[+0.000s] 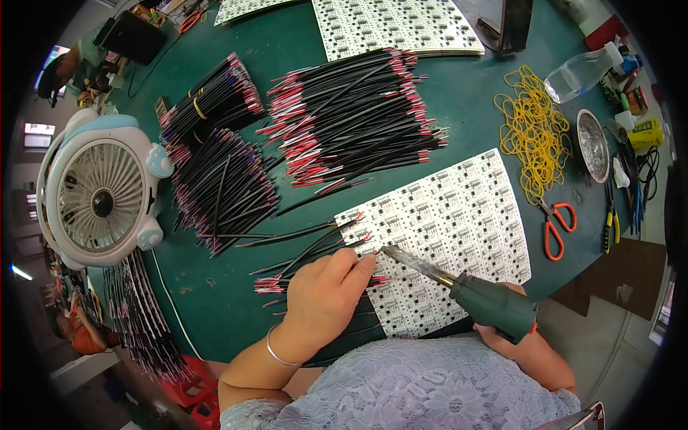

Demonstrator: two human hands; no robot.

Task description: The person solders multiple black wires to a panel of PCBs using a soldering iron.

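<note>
A white circuit board panel (451,208) patterned with small dark components lies in front of me. With my left hand (322,290) I pinch the red-tipped end of a short black cable against the panel's left part. My right hand (505,342) is closed around the green handle of a soldering iron (494,307). Its metal tip points left and meets the board just beside my left fingertips. Several short black cables (315,233) with red and white ends stick out from the panel's left edge. The cable in my fingers is partly hidden by the hand.
Piles of black cables (358,118) and bundled ones (222,186) lie beyond. A white fan (100,201) stands left. Yellow rubber bands (534,129), orange-handled scissors (555,226), a metal bowl (593,145) and a plastic bottle (582,73) are right. More board panels (398,25) lie at the back.
</note>
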